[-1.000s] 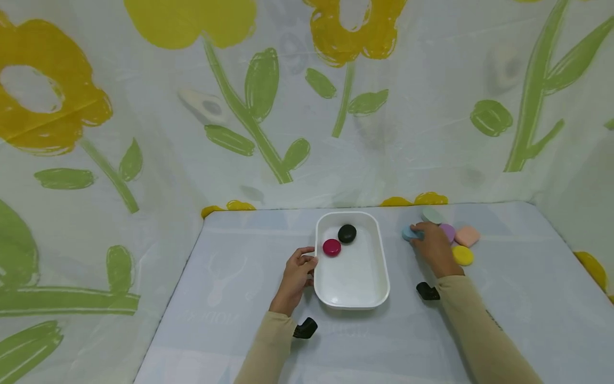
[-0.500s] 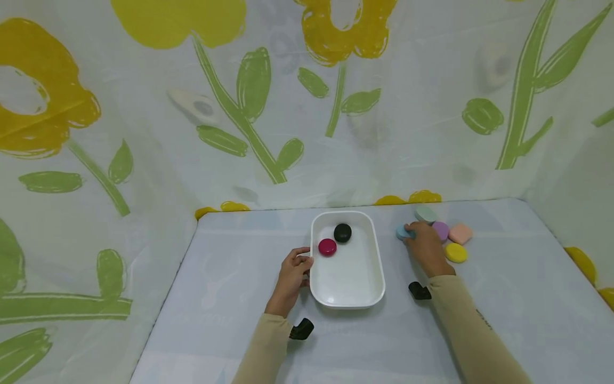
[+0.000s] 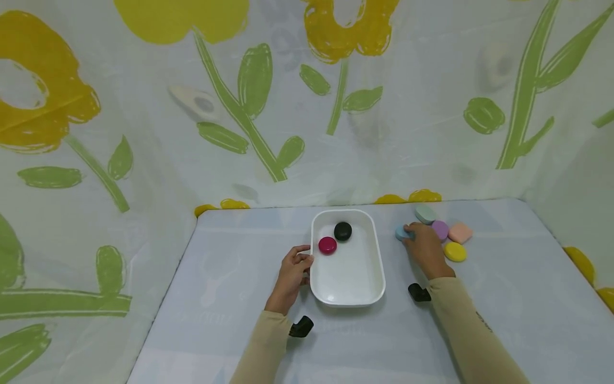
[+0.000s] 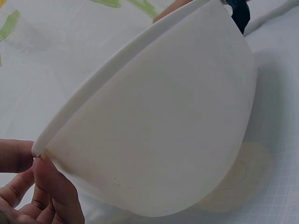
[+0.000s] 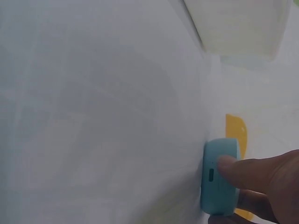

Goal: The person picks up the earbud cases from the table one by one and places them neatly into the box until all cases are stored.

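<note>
My left hand pinches the left rim of a white rectangular tray between thumb and finger. In the left wrist view the thumb and a finger meet at the rim of the tray. A dark red round piece and a black round piece lie inside near its far left. To the right, my right hand grips a light blue rounded case. The right wrist view shows the thumb on the side of the light blue case, beside a small dark slot, with the case down at the table.
Close around the right hand lie a pale green piece, a purple piece, a peach piece and a yellow piece. A flower-printed sheet rises behind the table's back edge.
The head view has shifted slightly. Both hands keep their hold, and the tray and coloured pieces stay in place.
</note>
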A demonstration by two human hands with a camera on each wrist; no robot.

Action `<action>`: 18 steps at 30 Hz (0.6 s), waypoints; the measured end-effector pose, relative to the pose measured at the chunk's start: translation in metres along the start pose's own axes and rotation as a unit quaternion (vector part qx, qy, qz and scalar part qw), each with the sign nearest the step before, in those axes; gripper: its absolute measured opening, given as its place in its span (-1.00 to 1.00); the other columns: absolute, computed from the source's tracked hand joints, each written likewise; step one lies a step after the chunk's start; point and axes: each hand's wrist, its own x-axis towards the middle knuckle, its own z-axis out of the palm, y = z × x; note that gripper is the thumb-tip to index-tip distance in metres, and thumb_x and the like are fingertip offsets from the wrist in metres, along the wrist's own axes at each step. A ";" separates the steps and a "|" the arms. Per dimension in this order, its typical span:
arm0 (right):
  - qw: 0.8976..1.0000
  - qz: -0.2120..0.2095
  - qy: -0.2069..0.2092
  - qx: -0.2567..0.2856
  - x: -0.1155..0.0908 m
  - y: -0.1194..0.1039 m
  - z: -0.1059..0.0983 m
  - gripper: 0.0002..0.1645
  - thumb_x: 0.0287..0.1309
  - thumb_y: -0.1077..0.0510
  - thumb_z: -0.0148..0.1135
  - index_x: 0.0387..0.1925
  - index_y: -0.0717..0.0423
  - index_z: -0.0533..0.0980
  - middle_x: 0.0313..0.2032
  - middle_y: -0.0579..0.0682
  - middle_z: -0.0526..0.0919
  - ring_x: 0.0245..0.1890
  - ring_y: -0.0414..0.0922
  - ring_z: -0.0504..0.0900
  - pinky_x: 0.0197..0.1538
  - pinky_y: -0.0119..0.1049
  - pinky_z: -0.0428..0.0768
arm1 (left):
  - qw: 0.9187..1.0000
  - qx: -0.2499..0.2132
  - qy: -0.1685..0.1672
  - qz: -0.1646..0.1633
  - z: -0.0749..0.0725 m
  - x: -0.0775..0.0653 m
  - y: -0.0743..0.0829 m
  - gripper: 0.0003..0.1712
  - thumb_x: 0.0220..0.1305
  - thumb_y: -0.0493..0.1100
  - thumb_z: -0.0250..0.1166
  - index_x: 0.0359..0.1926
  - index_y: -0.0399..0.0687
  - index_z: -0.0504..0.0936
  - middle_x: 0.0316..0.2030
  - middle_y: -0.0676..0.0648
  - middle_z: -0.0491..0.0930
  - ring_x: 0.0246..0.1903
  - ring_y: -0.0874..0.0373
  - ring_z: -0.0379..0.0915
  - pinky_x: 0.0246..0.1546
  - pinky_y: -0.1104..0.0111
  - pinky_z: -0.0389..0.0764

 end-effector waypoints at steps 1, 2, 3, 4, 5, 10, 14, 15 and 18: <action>1.000 0.001 0.000 0.000 0.000 0.000 0.001 -0.50 0.34 0.42 0.32 0.25 0.57 0.48 0.26 0.48 0.55 0.36 0.40 0.46 0.41 0.28 0.40 | 1.000 -0.001 0.000 0.000 0.000 0.000 0.000 -0.56 0.59 -0.27 0.19 0.40 -0.23 0.44 0.00 -0.25 0.60 -0.39 0.18 0.48 -0.54 0.43 0.54; 1.000 0.003 -0.001 -0.001 0.000 -0.001 0.001 -0.50 0.35 0.41 0.32 0.25 0.57 0.48 0.26 0.48 0.54 0.37 0.40 0.46 0.42 0.28 0.39 | 1.000 -0.001 0.001 0.000 0.000 0.000 0.000 -0.56 0.59 -0.27 0.19 0.39 -0.24 0.44 0.00 -0.26 0.60 -0.39 0.18 0.48 -0.54 0.43 0.54; 1.000 0.005 -0.002 -0.001 0.001 -0.001 0.001 -0.50 0.35 0.41 0.32 0.26 0.57 0.48 0.27 0.48 0.54 0.37 0.40 0.45 0.42 0.28 0.38 | 1.000 -0.002 0.000 0.000 0.000 0.001 0.000 -0.56 0.59 -0.28 0.19 0.39 -0.24 0.44 0.00 -0.26 0.60 -0.39 0.18 0.47 -0.54 0.43 0.54; 1.000 0.008 -0.004 -0.002 0.001 -0.001 0.001 -0.50 0.35 0.41 0.32 0.26 0.56 0.47 0.27 0.48 0.54 0.37 0.39 0.45 0.43 0.28 0.38 | 1.000 -0.003 -0.001 0.001 0.000 0.001 0.001 -0.56 0.59 -0.28 0.19 0.39 -0.24 0.44 0.00 -0.25 0.60 -0.40 0.18 0.48 -0.54 0.43 0.54; 1.000 0.012 -0.006 -0.004 0.001 -0.002 0.001 -0.49 0.36 0.40 0.32 0.26 0.56 0.47 0.28 0.47 0.54 0.37 0.39 0.45 0.42 0.28 0.38 | 1.000 -0.003 -0.002 0.002 -0.001 0.001 0.001 -0.56 0.59 -0.27 0.18 0.40 -0.24 0.44 -0.01 -0.25 0.60 -0.40 0.18 0.47 -0.54 0.43 0.54; 0.999 0.032 -0.016 -0.011 -0.001 -0.004 0.003 -0.48 0.38 0.37 0.32 0.30 0.51 0.47 0.29 0.44 0.54 0.39 0.37 0.44 0.42 0.27 0.40 | 1.000 -0.005 -0.003 0.003 0.000 0.002 0.000 -0.56 0.59 -0.27 0.19 0.39 -0.24 0.44 -0.02 -0.23 0.60 -0.40 0.20 0.48 -0.54 0.44 0.53; 0.999 0.031 -0.015 -0.013 -0.004 -0.004 0.004 -0.48 0.38 0.38 0.32 0.30 0.50 0.47 0.29 0.43 0.55 0.38 0.36 0.45 0.41 0.26 0.41 | 1.000 -0.004 0.000 0.001 0.000 0.002 -0.001 -0.56 0.59 -0.27 0.19 0.39 -0.23 0.45 -0.03 -0.22 0.59 -0.40 0.20 0.47 -0.54 0.44 0.53; 0.999 0.029 -0.014 -0.012 -0.005 -0.005 0.004 -0.47 0.38 0.38 0.32 0.30 0.50 0.47 0.29 0.44 0.54 0.38 0.36 0.45 0.41 0.26 0.41 | 1.000 -0.004 0.000 0.001 0.001 0.002 -0.001 -0.56 0.59 -0.27 0.19 0.39 -0.23 0.44 -0.03 -0.22 0.59 -0.40 0.20 0.47 -0.54 0.45 0.53; 1.000 0.027 -0.015 -0.007 -0.008 -0.005 0.004 -0.47 0.37 0.39 0.31 0.31 0.50 0.46 0.30 0.45 0.52 0.39 0.37 0.43 0.43 0.27 0.38 | 1.000 -0.004 -0.001 0.001 0.001 0.002 -0.001 -0.56 0.59 -0.27 0.19 0.40 -0.23 0.44 -0.03 -0.22 0.59 -0.40 0.20 0.46 -0.55 0.45 0.53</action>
